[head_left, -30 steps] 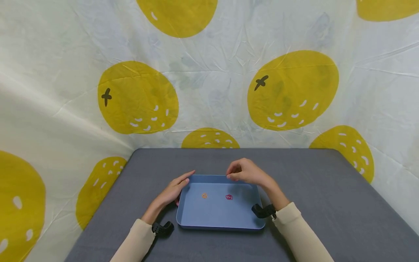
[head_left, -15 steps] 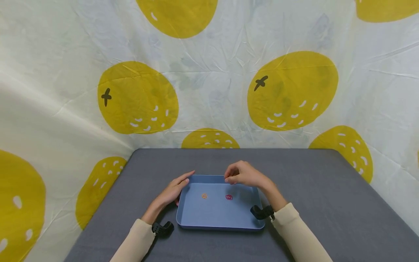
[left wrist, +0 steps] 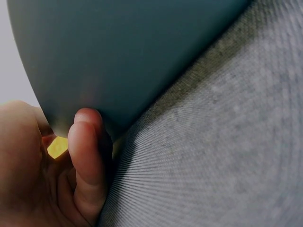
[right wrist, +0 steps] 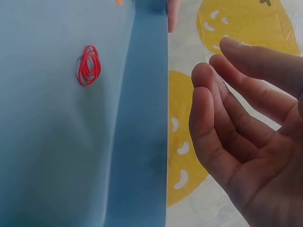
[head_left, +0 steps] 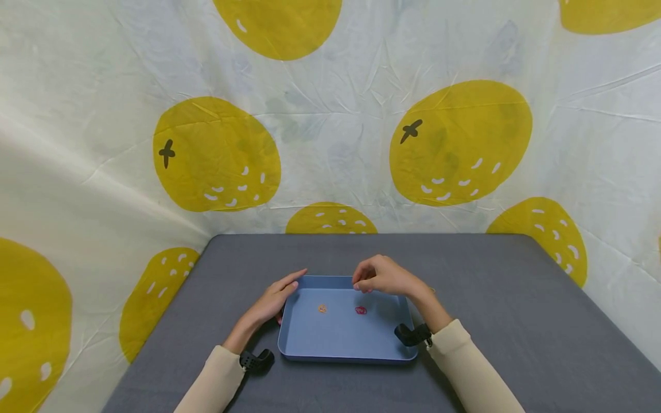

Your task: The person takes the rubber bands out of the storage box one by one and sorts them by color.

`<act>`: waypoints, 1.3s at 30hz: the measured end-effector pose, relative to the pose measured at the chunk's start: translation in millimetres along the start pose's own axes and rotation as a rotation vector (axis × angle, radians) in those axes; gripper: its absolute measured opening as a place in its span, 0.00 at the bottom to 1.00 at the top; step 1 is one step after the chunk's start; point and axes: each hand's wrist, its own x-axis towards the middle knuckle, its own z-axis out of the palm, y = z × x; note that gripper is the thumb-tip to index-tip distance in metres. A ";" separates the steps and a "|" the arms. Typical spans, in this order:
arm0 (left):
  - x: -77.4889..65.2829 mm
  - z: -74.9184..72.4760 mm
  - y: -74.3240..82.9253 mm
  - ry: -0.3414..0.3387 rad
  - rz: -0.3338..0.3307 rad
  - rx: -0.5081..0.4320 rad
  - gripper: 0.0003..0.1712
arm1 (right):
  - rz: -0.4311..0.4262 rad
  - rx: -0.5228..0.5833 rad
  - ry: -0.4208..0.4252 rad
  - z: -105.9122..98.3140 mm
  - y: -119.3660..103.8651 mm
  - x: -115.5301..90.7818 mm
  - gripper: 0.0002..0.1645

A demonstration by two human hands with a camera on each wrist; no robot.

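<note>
A shallow blue tray (head_left: 346,338) lies on the grey tabletop. My left hand (head_left: 272,299) rests at its far left corner, index finger stretched past the corner and thumb along the rim. In the left wrist view, a bent finger (left wrist: 87,151) touches the tray's outer wall. Inside the tray lie a looped red rubber band bundle (right wrist: 89,66) and, to its left, a smaller orange one (head_left: 322,308). My right hand (head_left: 389,276) hovers by the far rim, fingers loosely bent; the right wrist view shows thumb and fingertips apart, nothing visible between them.
Just behind my right wrist, a small yellowish thing (head_left: 432,289) peeks out, mostly hidden. The grey tabletop (head_left: 516,321) extends around the tray. A white cloth with yellow fruit prints (head_left: 330,143) hangs behind and beside the table.
My right hand has shifted slightly left and lower over the tray's far rim. A small yellowish thing now shows behind the right wrist. The left hand, tray and rubber bands look unmoved.
</note>
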 end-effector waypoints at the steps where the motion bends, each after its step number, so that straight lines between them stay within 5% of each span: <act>1: -0.1 0.1 0.2 0.000 0.001 0.001 0.26 | 0.002 -0.002 0.001 0.0 -0.2 -0.4 0.07; 39: 0.1 -0.1 -1.8 0.007 0.028 -0.016 0.27 | 0.022 -0.020 -0.021 1.6 1.6 -2.0 0.09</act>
